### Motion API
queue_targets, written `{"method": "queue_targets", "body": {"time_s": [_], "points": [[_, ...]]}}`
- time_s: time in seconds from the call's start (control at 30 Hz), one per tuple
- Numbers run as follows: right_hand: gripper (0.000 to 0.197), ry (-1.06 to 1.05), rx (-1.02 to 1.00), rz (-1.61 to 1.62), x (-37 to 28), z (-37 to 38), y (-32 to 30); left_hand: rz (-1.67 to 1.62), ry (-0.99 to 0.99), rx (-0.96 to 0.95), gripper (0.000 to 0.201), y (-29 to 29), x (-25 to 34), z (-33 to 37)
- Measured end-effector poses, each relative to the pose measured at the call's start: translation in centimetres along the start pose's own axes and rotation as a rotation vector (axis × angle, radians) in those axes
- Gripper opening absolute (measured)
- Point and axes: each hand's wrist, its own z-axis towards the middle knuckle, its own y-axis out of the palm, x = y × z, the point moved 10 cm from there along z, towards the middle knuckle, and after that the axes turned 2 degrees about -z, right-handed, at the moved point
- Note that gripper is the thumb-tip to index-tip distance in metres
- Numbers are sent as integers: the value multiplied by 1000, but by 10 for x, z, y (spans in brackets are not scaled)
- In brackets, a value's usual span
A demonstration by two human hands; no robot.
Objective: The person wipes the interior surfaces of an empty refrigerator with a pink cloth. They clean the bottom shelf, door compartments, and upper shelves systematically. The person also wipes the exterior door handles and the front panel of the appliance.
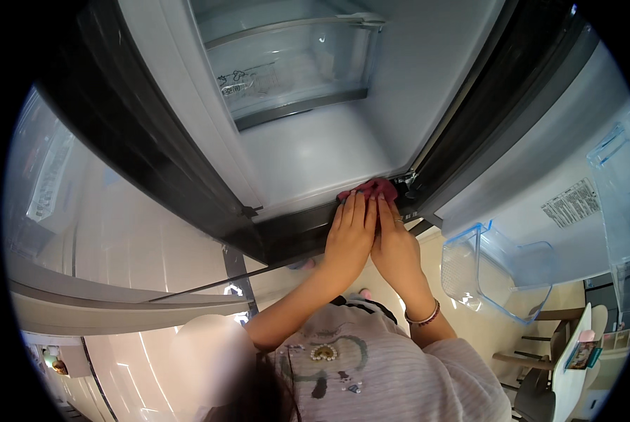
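Both hands meet side by side at the lower front edge (287,228) of an open refrigerator. Under my fingertips lies a bunched dark red cloth (377,188), near the right corner of that dark edge. My left hand (349,235) presses on it with the fingers close together. My right hand (396,246), with a ring and a beaded bracelet at the wrist, holds the cloth right beside it. The fingers hide part of the cloth. Just above is the white compartment floor (308,151), with a clear drawer (301,67) farther in.
Both doors stand open, the left door (97,211) and the right door (519,176) with clear bins (494,271) and a label. Dark frame edges flank the compartment. A white table (575,352) with chairs (536,394) is at the lower right. Pale floor shows below.
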Motion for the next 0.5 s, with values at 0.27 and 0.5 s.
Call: {"method": "queue_targets", "body": {"time_s": [0.27,0.5], "points": [[52,-222,60,36,-39,0,25,197,-159,12,49,-18,-31,-30],[47,-351,-29,64,-94,-8,49,214,-296,11,51,-48,-67,-66]]}}
